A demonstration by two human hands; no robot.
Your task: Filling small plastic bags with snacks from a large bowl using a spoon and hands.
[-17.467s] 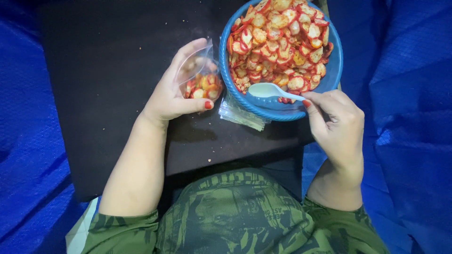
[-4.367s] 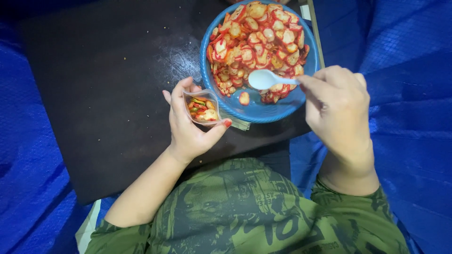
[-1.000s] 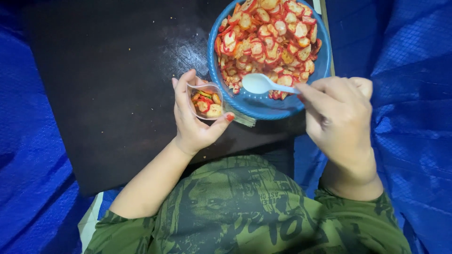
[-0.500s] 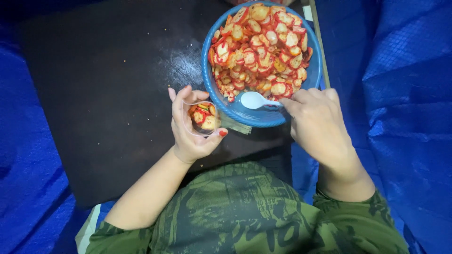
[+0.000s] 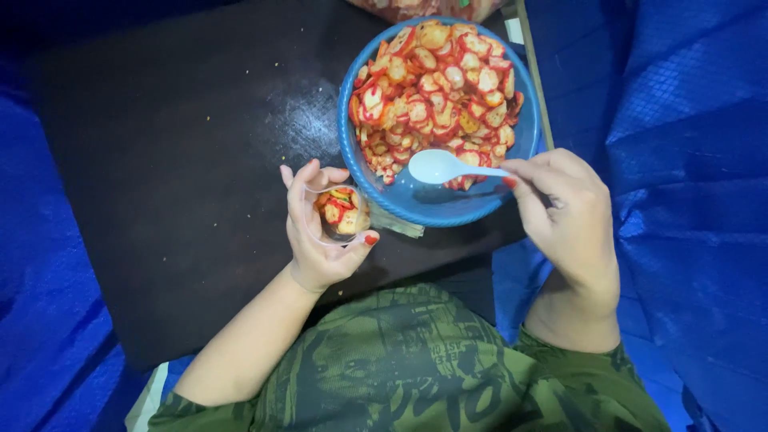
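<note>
The left hand (image 5: 320, 240) wraps its fingers around a small clear bag (image 5: 340, 214) of red chips. The right hand (image 5: 564, 216) pinches a white spoon (image 5: 448, 167), its scoop just past the fingertips over the blue bowl (image 5: 432, 206).

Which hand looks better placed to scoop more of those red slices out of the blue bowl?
Probably the right hand: it holds the white spoon with its head already over the blue bowl of red slices. The left hand is busy holding the small clear cup.

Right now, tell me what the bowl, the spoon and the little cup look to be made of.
Blue bowl: likely plastic, with a smooth, faintly glossy rim and uniform colour.
White spoon, held by the right hand: probably plastic, pale and slightly shiny.
Small cup, held by the left hand: clear thin plastic, since the red-edged slices inside show through its wall.
</note>
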